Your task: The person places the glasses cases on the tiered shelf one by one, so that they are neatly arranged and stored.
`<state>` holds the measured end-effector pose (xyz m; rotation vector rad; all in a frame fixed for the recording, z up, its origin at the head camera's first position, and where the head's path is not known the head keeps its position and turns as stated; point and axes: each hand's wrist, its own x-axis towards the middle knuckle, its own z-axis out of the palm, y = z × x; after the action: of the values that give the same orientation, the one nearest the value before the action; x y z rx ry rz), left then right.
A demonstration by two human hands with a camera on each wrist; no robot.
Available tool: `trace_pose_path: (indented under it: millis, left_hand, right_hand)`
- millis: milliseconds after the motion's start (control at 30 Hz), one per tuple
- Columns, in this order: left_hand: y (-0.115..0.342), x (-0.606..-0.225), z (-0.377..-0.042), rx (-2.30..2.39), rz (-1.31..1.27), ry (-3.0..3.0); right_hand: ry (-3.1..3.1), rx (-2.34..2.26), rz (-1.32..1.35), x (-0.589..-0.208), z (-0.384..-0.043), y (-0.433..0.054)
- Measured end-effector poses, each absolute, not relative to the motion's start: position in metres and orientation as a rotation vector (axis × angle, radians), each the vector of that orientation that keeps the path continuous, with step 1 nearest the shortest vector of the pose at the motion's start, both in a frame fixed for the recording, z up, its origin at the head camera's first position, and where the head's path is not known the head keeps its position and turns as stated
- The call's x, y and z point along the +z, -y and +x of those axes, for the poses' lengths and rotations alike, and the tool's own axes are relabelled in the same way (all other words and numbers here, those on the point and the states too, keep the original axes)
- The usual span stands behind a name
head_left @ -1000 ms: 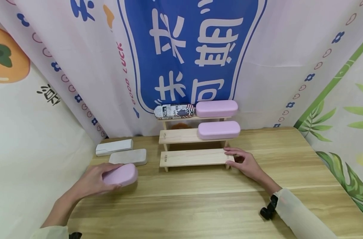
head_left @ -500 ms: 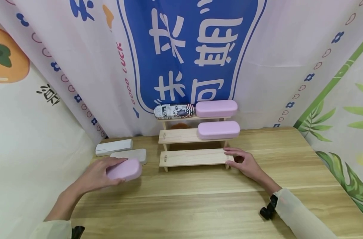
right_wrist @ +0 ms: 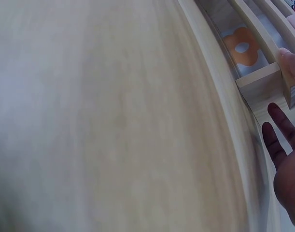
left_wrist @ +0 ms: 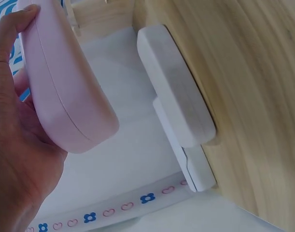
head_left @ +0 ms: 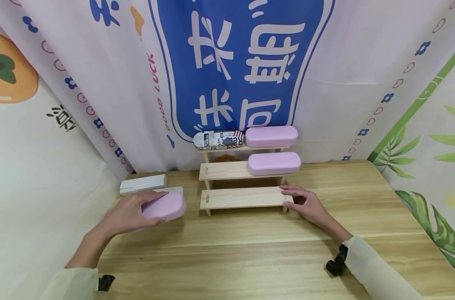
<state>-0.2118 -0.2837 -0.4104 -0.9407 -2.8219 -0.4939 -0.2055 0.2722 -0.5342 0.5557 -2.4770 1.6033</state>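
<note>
In the head view my left hand (head_left: 128, 212) grips a pink glasses case (head_left: 168, 206) by one end, thumb on the near side. The left wrist view shows the case (left_wrist: 65, 82) raised off the table, its long seam visible. Behind it lie a light grey case (left_wrist: 176, 87) and a white folded-lid case (left_wrist: 193, 169). My right hand (head_left: 306, 204) holds the right end of the lowest board of a three-step wooden shelf (head_left: 242, 198). In the right wrist view its thumb (right_wrist: 285, 55) lies against the board's edge, with two fingers extended below.
On the top step sit a newspaper-print case (head_left: 218, 140) and a pink case (head_left: 271, 136). Another pink case (head_left: 274, 163) occupies the right of the middle step. A wooden table (head_left: 227, 258) extends in front; printed curtains (head_left: 336, 104) hang behind and at both sides.
My left hand has moved right and away from me with the pink glasses case, which now covers more of the light grey case. The right hand has stayed at the shelf end.
</note>
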Motion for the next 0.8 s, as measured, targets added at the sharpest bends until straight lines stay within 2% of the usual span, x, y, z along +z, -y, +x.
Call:
trace_pose_path:
  millis: [267,800]
  left_hand:
    - [0.272,-0.406,-0.219,-0.516,-0.981,2.824]
    - [0.249,-0.389,-0.229,-0.559,-1.024,2.805]
  right_hand:
    - [2.479,1.588,0.545,-0.549,-0.213,-0.277]
    - [2.485,1.565,0.559,-0.547,-0.212,-0.276]
